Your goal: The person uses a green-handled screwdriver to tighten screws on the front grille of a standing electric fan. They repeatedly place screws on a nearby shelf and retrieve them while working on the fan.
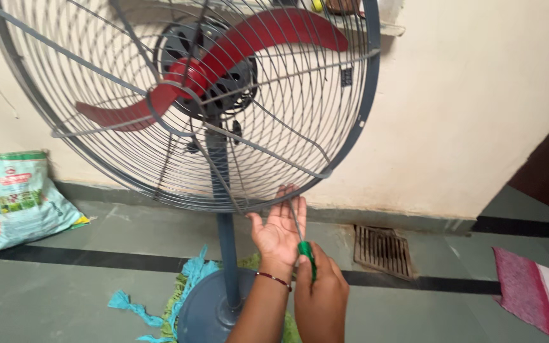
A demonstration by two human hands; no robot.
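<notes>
Gripping a green-handled screwdriver [306, 254] in the closed right hand [321, 293], shaft reaching up to the lower rim of the grey fan guard [351, 127]. Spreading the left hand [279, 230] open, fingertips touching that rim. Standing beyond: grey pole [225, 254], red blades [223, 63], cream wall [478, 114].

My right hand [320, 289] hides most of the green screwdriver handle [307, 256]. Just above my left fingers [285, 198], I can't make out where its tip meets the fan guard [344, 136], whose top is cut off.

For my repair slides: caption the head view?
Right hand aims green-handled screwdriver at pedestal fan guard's lower rim, left hand steadying it.
</notes>
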